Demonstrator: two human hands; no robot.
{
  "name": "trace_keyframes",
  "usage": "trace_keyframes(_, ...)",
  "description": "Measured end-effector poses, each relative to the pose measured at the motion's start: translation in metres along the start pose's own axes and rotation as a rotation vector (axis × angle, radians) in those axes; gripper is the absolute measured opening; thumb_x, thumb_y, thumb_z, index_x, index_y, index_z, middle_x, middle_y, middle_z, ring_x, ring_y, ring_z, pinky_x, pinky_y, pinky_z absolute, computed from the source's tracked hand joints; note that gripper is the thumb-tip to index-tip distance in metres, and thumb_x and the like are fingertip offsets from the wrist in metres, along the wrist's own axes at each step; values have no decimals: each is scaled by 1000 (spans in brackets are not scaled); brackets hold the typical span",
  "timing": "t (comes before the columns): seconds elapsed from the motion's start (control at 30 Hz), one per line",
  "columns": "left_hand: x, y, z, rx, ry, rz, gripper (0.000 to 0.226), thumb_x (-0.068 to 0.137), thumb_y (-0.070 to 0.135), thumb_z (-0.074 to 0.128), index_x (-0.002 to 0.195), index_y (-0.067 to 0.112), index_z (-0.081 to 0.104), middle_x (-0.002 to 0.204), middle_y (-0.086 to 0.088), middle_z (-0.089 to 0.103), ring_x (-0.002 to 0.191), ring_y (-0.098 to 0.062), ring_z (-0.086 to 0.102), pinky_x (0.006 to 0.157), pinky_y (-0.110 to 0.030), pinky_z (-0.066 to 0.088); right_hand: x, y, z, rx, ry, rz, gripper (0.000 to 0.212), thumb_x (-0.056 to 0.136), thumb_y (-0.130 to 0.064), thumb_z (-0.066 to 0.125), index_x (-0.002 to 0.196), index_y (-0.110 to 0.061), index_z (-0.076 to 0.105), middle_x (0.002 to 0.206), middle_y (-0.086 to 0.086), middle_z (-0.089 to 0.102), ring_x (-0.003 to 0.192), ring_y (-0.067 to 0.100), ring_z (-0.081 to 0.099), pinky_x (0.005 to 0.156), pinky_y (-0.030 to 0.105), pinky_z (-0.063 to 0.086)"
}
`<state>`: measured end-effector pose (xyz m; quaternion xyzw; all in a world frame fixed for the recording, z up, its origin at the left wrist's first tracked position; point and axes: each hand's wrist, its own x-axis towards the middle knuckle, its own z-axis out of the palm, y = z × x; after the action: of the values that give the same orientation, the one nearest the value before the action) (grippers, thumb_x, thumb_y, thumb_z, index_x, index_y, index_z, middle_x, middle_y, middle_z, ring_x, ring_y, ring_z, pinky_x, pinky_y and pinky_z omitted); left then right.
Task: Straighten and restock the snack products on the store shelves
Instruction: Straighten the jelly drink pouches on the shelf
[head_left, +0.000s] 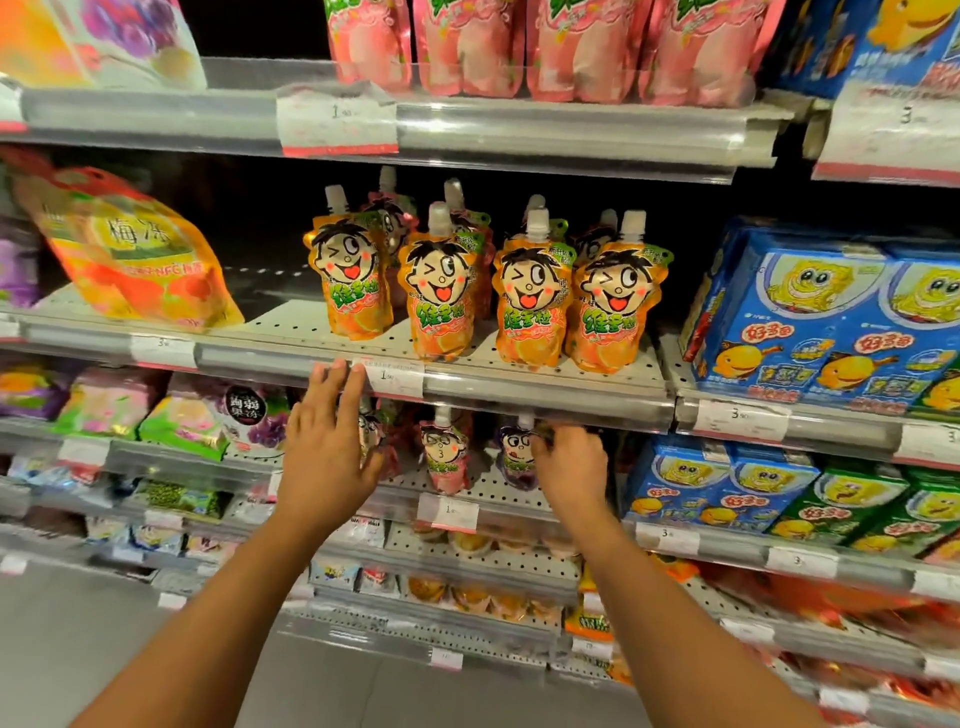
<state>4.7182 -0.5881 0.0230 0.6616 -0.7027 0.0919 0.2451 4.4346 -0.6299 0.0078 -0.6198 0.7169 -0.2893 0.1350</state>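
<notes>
Left hand (324, 447) spread open by the shelf edge, right hand (571, 460) curled at a purple spouted jelly pouch (514, 457) on the lower shelf (498, 499), pinch unclear; pouch likely soft, light, slippery, best gripped at the neck.

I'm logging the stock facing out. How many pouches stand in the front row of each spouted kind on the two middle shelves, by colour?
Orange pouches, shelf above the hands: 4
Pink pouch, shelf below: 1
Purple pouch, by the right hand: 1
Total: 6
More stand behind, partly hidden.
</notes>
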Motion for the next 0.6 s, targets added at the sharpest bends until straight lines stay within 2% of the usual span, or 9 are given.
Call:
trace_keyframes(0.17,-3,-1,-11,31,-79,-5,107,84,33,76,162,20,4,169,-8,8,157,-31,1,119,-60,25,11,7,15,1,-60,57,35,97,-38,64,106,-4,70,103,22,70,101,42,65,78,40,51)
trace_keyframes(0.27,-3,-4,-13,28,-88,8,107,83,34,76,162,19,6,168,-9,11,156,-33,5,119,-59,26,13,9,19,59,-83,55,33,95,-37,67,98,-5,71,93,20,72,93,41,66,74,40,53)
trace_keyframes(0.4,-3,-5,-15,53,-74,27,103,83,37,75,162,18,12,167,-10,16,155,-35,13,117,-57,30,11,8,21,18,-77,29,29,94,-37,67,98,-9,71,83,19,69,85,41,64,68,40,50)
trace_keyframes(0.5,-3,-9,-17,65,-65,54,102,81,39,76,161,18,16,165,-11,23,152,-36,21,113,-57,34,6,-3,20,-40,-60,60,31,93,-36,65,105,-7,67,85,20,66,87,42,62,65,37,42)
trace_keyframes(0.6,-1,-21,-21,87,-61,120,99,82,41,74,161,18,18,164,-10,27,149,-35,27,109,-57,37,-15,-21,21,-150,51,24,38,94,-33,63,120,-6,58,104,19,64,91,42,64,66,40,48)
